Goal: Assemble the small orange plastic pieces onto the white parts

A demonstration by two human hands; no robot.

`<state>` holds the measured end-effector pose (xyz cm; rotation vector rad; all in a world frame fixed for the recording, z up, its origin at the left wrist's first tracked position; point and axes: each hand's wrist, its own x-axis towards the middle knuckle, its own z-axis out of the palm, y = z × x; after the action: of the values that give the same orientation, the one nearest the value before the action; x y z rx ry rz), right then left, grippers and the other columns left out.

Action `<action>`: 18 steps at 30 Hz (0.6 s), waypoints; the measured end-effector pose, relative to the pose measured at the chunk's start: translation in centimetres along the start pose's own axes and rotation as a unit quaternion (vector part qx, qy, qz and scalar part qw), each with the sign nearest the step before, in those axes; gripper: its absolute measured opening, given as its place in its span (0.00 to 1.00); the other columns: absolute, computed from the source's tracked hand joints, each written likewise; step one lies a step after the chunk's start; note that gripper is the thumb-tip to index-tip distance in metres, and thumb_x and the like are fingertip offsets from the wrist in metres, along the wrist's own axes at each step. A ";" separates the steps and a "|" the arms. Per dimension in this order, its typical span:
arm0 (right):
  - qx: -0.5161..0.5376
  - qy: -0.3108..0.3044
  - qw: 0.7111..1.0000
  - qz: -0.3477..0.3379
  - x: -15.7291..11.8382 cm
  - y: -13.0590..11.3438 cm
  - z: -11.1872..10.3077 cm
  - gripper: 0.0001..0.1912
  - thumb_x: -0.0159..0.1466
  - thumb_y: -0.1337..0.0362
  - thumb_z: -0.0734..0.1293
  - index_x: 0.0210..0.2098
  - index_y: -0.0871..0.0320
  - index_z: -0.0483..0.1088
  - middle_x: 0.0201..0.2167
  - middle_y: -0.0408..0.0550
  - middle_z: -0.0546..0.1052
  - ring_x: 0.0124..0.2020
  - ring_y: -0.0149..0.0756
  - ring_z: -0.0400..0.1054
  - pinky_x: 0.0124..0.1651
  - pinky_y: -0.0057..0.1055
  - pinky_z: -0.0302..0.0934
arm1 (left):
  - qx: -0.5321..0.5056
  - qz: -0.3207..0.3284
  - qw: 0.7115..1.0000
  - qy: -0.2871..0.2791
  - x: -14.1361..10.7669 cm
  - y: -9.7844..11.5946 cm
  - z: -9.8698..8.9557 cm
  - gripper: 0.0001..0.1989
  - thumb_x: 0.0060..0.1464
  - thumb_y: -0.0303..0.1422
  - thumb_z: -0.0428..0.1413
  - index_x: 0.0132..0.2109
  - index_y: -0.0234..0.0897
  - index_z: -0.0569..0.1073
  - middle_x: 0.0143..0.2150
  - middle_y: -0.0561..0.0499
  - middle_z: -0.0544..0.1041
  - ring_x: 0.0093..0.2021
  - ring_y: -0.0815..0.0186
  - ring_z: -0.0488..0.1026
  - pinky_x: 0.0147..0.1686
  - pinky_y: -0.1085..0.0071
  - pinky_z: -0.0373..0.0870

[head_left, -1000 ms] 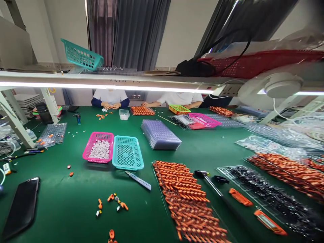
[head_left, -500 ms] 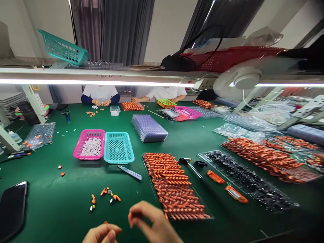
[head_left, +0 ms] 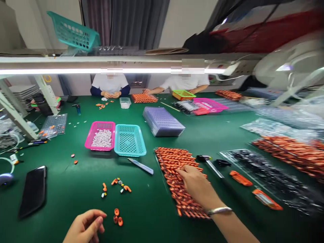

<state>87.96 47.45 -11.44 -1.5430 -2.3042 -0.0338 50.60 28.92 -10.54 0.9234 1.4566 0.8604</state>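
My right hand [head_left: 193, 182], with a silver bangle at the wrist, reaches over the tray of orange parts [head_left: 172, 157]. Its fingertips touch the parts and are pressed together; whatever they hold is too small to name. Near the bottom edge my left hand [head_left: 87, 224] hovers over the green table with curled fingers, thumb and index slightly apart, and nothing visible between them. Beside it lie several small orange cups [head_left: 117, 217]. Farther up sit orange pieces with white and yellow bits [head_left: 121, 185].
A pink basket of white pieces [head_left: 101, 136], a turquoise basket [head_left: 130, 140], a light-blue cutter [head_left: 141, 166] and a stack of clear trays [head_left: 163, 121] stand ahead. A black phone [head_left: 33, 190] lies left, a tray of black parts [head_left: 268, 182] right. Two people sit opposite.
My right hand has moved right and forward onto the orange parts; the orange piece it held is no longer seen there. The view has turned right, and the small orange cups are now visible.
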 end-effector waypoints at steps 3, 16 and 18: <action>0.011 0.012 1.000 -0.023 0.1 0.3 -0.4 0.16 0.59 0.74 0.57 0.32 0.63 0.78 0.26 0.59 0.74 0.31 0.52 0.69 0.37 0.46 0.63 | 0.007 -0.006 1.000 0.003 -0.4 0.4 -0.4 0.33 0.44 0.60 0.59 0.41 0.32 0.77 0.26 0.52 0.75 0.21 0.72 0.67 0.22 0.75 0.61; 0.263 -0.097 0.949 -0.148 0.1 -17.0 3.4 0.12 0.61 0.77 0.64 0.38 0.57 0.74 0.35 0.49 0.80 0.37 0.41 0.75 0.40 0.36 0.71 | 0.019 0.047 0.998 0.023 -0.3 1.5 1.0 0.22 0.54 0.49 0.58 0.41 0.31 0.77 0.28 0.50 0.75 0.25 0.70 0.68 0.27 0.73 0.67; 0.293 -0.100 0.942 -0.130 -0.5 -17.3 3.2 0.09 0.63 0.75 0.64 0.37 0.58 0.73 0.33 0.48 0.78 0.34 0.40 0.74 0.37 0.35 0.71 | 0.015 0.054 0.998 0.029 -0.3 1.4 1.3 0.21 0.53 0.46 0.59 0.42 0.31 0.77 0.29 0.49 0.76 0.26 0.69 0.69 0.28 0.73 0.67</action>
<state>71.67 40.74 -11.46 -0.9716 -2.3480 0.7071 51.97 29.25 -9.21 1.0141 1.4836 0.9534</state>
